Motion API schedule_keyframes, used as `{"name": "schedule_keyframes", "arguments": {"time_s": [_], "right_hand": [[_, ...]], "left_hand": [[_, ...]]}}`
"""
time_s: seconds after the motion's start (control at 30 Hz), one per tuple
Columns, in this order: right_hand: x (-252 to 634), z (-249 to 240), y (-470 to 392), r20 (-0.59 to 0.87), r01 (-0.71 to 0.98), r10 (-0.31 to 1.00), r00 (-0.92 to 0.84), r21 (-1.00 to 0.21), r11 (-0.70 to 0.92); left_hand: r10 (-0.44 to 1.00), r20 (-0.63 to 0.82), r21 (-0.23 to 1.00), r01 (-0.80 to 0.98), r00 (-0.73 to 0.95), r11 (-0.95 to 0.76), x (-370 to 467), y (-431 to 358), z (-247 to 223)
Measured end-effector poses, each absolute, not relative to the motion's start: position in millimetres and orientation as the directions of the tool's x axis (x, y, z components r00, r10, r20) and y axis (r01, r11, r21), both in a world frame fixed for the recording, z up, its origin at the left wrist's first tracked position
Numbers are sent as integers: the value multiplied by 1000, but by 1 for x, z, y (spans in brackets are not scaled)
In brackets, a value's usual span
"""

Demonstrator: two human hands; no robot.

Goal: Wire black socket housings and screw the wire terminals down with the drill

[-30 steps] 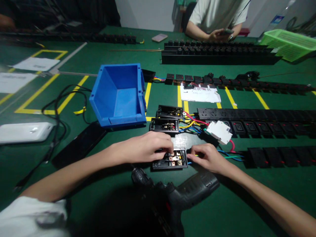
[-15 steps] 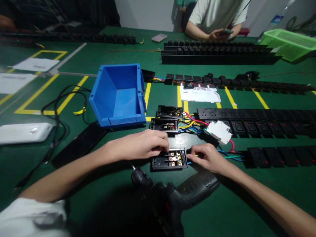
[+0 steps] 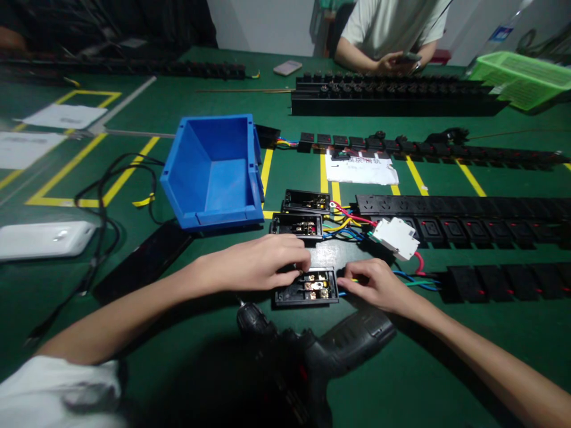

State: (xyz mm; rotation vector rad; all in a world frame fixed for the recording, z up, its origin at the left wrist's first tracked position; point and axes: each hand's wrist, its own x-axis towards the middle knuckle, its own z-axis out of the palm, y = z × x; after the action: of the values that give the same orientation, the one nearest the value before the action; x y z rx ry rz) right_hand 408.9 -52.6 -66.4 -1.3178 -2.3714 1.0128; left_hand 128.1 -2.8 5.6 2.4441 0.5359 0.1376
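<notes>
A black rectangular terminal box (image 3: 289,295), open at the top, lies on the green table and shows brass terminals. My left hand (image 3: 272,261) is closed at the box's far left edge, thumb and fingertips drawn together; whatever they pinch is hidden. Just off the box's right end, my right hand (image 3: 372,284) pinches the thin wires (image 3: 413,283) that run from the box to a black socket strip (image 3: 495,284). Below the box rests a black power drill (image 3: 321,351), its bit pointing left. Two similar terminal boxes (image 3: 297,227) with coloured wires sit beyond.
A white circuit breaker (image 3: 396,239) on a red wire lies behind my right hand. To the left stand a blue bin (image 3: 223,178), a black flat device (image 3: 143,261) and a white device (image 3: 47,239). Across the table sits another person (image 3: 392,35), near a green basket (image 3: 521,80).
My left hand has slid slightly to the right along the box's far edge, and its fingers have shifted. The right hand and the box look the same.
</notes>
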Motion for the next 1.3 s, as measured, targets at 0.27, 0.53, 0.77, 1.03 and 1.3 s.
{"name": "schedule_keyframes", "arguments": {"time_s": [0.27,0.53,0.77,1.03,1.3], "right_hand": [[408,-67,-52,-104,643,817,-567,-676,360],[408,-67,-52,-90,634,815,-573,-679,370],[409,-68,-52,-54,630,816,-575,-666,400],[410,-70,-53,-44,633,824,-565,-664,399],[411,-68,-54,-58,597,814,-578,-711,372]], "left_hand": [[383,-4,678,284,924,-678,136,-9,3],[390,98,668,229,916,-707,150,-14,-13],[329,148,606,178,933,-776,166,-16,-16],[343,161,657,159,925,-737,169,-11,-18],[378,129,647,211,917,-733,163,-8,-16]]}}
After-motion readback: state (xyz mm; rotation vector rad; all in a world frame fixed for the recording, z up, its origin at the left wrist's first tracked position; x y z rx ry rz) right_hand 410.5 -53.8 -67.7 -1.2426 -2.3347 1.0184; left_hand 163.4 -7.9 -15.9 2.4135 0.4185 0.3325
